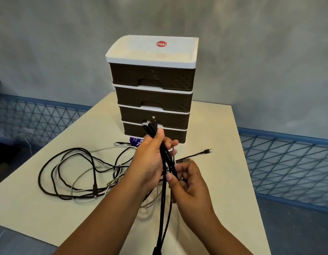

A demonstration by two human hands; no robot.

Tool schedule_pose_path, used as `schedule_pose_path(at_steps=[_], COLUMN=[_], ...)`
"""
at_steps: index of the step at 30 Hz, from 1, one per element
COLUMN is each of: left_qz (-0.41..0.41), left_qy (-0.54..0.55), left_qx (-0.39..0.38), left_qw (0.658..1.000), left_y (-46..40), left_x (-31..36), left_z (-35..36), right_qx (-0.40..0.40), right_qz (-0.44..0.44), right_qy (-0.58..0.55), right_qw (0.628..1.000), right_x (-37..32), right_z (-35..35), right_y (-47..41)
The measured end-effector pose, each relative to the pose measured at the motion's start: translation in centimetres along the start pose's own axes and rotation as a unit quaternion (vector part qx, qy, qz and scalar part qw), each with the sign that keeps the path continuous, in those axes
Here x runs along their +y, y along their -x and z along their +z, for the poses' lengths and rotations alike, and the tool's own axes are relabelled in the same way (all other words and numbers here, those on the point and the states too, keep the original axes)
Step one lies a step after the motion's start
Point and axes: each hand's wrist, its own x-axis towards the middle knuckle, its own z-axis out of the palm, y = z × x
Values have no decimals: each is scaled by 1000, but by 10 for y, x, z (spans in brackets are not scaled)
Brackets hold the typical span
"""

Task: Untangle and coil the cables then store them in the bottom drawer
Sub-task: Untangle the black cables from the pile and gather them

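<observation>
While both hands (165, 166) grip black cables (164, 196), bottom drawer (176, 134) seemingly closed

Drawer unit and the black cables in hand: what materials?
Brown four-drawer unit with white top: looks like moulded plastic, with matte woven-pattern fronts and a glossy white lid showing a glare spot. Bundle of black cables in the left hand: some look fabric-braided and matte; too blurred to be sure.

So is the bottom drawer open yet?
No, the bottom drawer is shut: its front sits flush with the three drawers above. Part of it hides behind the left hand gripping the black cables.
</observation>
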Motion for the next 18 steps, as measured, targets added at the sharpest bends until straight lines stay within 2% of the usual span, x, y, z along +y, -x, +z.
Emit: schedule_pose_path(at_steps=[3,5,8,11,14,18], left_qz=[25,54,108,135,136,103], left_qy=[65,101,153,152,118,28], left_qx=[-20,-24,-19,1,26,53], left_qw=[997,993,982,979,983,993], left_y=[0,0,-3,-3,0,1], left_x=[22,46,82,104,112,108], left_z=[-8,-20,-45,-70,-92,-115], right_qx=[-51,-113,-192,-161,-90,-36], right_qz=[-14,7,-19,-106,-131,-185], right_qy=[-2,26,190,279,278,269], right_qw=[999,993,962,941,947,945], right_x=[15,28,55,74,75,30], right_z=[0,-5,-10,-11,-13,-13], right_y=[7,9,12,10,-1,-23])
